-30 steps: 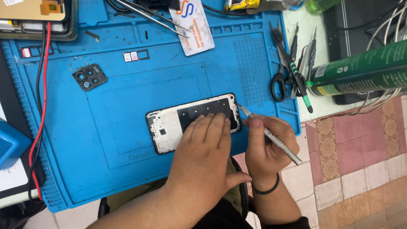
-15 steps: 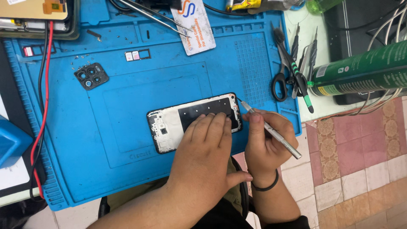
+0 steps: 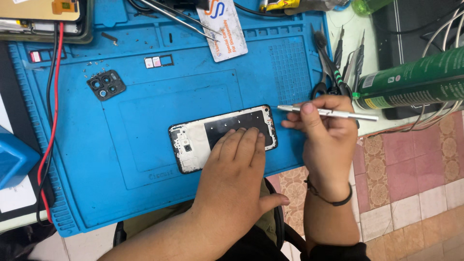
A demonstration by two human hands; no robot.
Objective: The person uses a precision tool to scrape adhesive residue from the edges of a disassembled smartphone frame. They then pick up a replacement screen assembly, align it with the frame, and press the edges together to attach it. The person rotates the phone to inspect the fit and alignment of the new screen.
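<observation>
**A phone repair bench**

This is a small repair workshop: a blue work mat (image 3: 145,125) covers the bench, with an opened phone (image 3: 220,135), a loose camera cover (image 3: 106,85), scissors (image 3: 325,72), tweezers (image 3: 355,60) and red cables (image 3: 53,96) lying about.

One opened phone (image 3: 223,137), one camera bezel (image 3: 106,85), one metal tool (image 3: 328,113), one green can (image 3: 415,79), one scissors (image 3: 326,75), two hands.

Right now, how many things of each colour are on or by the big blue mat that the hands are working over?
Blue: 1, the blue rubber work mat
Black and white: 1, the opened phone frame under the left hand
Silver: 1, the thin metal tool in the right hand
Black: 1, the small square camera cover
Green: 1, the green spray can
Total: 5
</observation>
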